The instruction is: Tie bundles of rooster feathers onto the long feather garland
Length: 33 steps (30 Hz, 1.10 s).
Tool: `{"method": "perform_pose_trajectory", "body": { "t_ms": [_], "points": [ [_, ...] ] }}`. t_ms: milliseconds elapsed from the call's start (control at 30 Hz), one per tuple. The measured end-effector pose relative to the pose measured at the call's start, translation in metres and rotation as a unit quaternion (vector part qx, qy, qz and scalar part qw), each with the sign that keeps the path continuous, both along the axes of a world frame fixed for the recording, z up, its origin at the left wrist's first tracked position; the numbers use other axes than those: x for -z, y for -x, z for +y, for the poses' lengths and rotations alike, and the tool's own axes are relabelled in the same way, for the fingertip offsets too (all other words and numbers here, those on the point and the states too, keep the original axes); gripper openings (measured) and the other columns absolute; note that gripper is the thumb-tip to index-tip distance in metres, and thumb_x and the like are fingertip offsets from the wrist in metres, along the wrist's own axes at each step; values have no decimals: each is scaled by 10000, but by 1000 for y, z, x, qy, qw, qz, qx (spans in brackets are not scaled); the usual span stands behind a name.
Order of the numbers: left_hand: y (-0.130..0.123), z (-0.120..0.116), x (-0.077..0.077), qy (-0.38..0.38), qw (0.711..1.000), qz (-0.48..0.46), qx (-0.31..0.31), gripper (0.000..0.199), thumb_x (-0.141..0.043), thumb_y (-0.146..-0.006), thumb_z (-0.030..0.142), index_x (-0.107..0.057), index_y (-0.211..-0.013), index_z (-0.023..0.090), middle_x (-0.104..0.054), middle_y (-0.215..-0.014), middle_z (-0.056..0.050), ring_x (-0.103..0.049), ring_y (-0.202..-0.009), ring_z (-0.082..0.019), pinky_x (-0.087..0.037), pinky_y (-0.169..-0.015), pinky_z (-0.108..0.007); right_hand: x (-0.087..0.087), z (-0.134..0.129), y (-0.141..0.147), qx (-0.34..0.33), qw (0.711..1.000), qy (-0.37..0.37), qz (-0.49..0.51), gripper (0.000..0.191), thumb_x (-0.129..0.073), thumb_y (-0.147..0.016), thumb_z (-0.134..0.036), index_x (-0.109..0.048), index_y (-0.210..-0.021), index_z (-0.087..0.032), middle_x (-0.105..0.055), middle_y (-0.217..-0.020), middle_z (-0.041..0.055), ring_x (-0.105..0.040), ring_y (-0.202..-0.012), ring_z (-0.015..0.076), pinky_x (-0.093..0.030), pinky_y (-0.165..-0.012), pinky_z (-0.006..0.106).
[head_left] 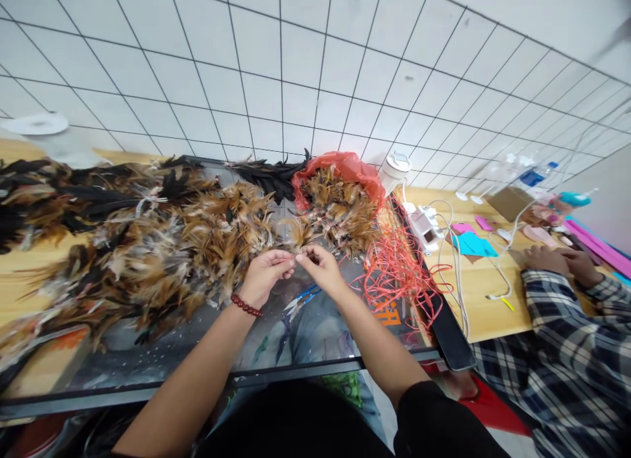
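My left hand (269,274), with a dark red bead bracelet (246,305) at the wrist, is closed in a pinch. Its fingertips meet those of my right hand (320,267), which is pinched too. From the joined fingertips a small tan feather tuft (300,233) spreads away toward the wall; whatever else lies between the fingers is hidden. Blue-handled scissors (302,301) lie on the dark glossy mat just below my hands. Left of them spreads a large heap of brown and black feathers (192,234). More brown feathers (340,208) spill from a red plastic bag (340,161) beyond my right hand.
A tangle of red plastic string (401,271) lies right of my hands, beside a black phone (451,340). Behind stand a white lidded cup (396,169) and a white power strip (424,228) with cables. A co-worker's hands (562,261) rest on the wooden table at right.
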<state>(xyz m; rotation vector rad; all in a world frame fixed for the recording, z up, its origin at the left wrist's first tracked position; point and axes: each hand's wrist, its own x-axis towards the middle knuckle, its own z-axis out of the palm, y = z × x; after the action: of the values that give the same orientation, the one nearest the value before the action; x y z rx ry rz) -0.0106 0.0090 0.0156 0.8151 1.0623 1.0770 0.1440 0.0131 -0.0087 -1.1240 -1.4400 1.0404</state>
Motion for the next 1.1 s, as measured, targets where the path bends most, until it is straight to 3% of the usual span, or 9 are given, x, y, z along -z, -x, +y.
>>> {"method": "perform_pose_trajectory", "body": {
  "t_ms": [100, 200, 333, 433, 600, 733, 867, 1000, 1100],
  "points": [
    [-2, 2, 8, -58, 996, 61, 9, 417, -903, -470, 302, -698, -794, 137, -663, -618, -5, -576, -532, -108, -454, -529, -220, 4, 3, 0, 25, 1000, 12, 10, 346, -649, -764, -508, -512, -690, -199, -478, -635, -45, -433, -601, 99, -388, -582, 227],
    [-3, 3, 14, -120, 985, 114, 42, 321, -834, -582, 367, -736, -807, 160, -678, -654, -20, -597, -591, -141, -479, -582, -256, 6, 6, -3, 39, 999, -28, 0, 353, -632, -767, -493, -487, -635, -199, -431, -626, -43, -413, -624, 105, -379, -585, 228],
    [-4, 0, 11, -244, 942, 230, -11, 147, -718, -705, 345, -729, -677, 202, -677, -685, -41, -609, -665, -179, -494, -679, -302, 0, 4, -6, 29, 997, -75, 7, 249, -651, -767, -429, -579, -728, -193, -542, -738, -7, -496, -696, 125, -458, -690, 265],
    [-5, -3, 7, -326, 896, 296, -56, 102, -668, -731, 274, -714, -653, 225, -687, -743, -43, -616, -734, -189, -483, -748, -305, -5, -1, -6, -2, 999, -43, 8, 272, -708, -738, -441, -595, -756, -194, -607, -766, 10, -546, -728, 143, -502, -750, 295],
    [-7, -5, 11, -370, 855, 362, -30, 131, -605, -781, 263, -705, -709, 220, -658, -720, -40, -598, -707, -189, -464, -721, -297, 2, 4, -3, -19, 1000, -14, 14, 369, -663, -757, -563, -633, -747, -195, -669, -793, 16, -610, -809, 176, -514, -850, 330],
    [-8, -2, 20, -394, 828, 398, -19, 135, -618, -799, 285, -720, -859, 220, -670, -825, -56, -609, -745, -198, -463, -737, -299, 11, 14, -5, 1, 999, -36, 15, 345, -605, -801, -540, -669, -809, -201, -705, -879, 22, -642, -914, 175, -493, -927, 319],
    [-6, 3, 29, -379, 833, 401, -35, 390, -653, -770, 274, -660, -1155, 218, -659, -999, -65, -582, -631, -150, -479, -695, -293, 0, 16, -19, 19, 1000, -21, -4, 268, -639, -793, -451, -640, -738, -189, -662, -719, -7, -603, -701, 123, -508, -727, 252],
    [-4, 7, 32, -383, 821, 423, -29, 515, -632, -760, 218, -581, -1272, 212, -646, -1070, -71, -580, -622, -145, -488, -718, -309, -30, 22, -52, -45, 989, 132, -51, 226, -738, -707, -323, -581, -643, -173, -494, -471, -61, -395, -411, 63, -324, -412, 187],
    [-3, 7, 31, -383, 815, 434, -31, 479, -610, -770, 213, -590, -1249, 214, -654, -1076, -70, -584, -618, -148, -489, -734, -316, -49, 35, -81, 57, 982, 162, -84, 158, -758, -656, -202, -610, -683, -154, -527, -475, -46, -417, -387, 64, -296, -374, 181]
  ]
}}
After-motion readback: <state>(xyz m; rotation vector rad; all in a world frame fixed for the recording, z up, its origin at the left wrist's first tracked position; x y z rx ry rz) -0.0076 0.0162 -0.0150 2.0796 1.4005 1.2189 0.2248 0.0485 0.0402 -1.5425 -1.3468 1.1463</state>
